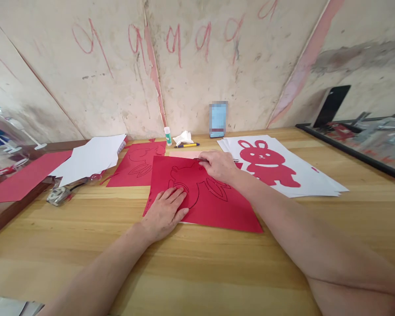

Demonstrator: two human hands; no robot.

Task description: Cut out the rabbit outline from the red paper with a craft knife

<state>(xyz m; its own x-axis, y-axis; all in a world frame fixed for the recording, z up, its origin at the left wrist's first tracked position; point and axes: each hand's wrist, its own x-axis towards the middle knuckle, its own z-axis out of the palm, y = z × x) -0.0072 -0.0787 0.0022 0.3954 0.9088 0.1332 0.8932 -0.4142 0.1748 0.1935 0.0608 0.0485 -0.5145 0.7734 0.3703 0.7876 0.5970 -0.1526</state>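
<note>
A red paper sheet (217, 210) lies before me on the wood table, with a rabbit outlined on it in dark lines. My left hand (166, 210) rests flat on the sheet's left part, fingers stretched out and pressing it. Near the sheet's top edge, my right hand (219, 166) is closed in a pinch round a slim dark pen-like tool (201, 159). Its tip is close to the rabbit's head; whether it is a pen or a knife cannot be made out. A pale sheet (181, 154) shows from under the red one.
Behind lies another red sheet (121, 175) with a drawn outline. White sheets (92, 153) are at left. At right, a red rabbit cutout (266, 162) lies on white papers (316, 186). A glue stick (168, 136), tissue (183, 138), yellow-black pen (187, 145) and phone (218, 119) line the wall.
</note>
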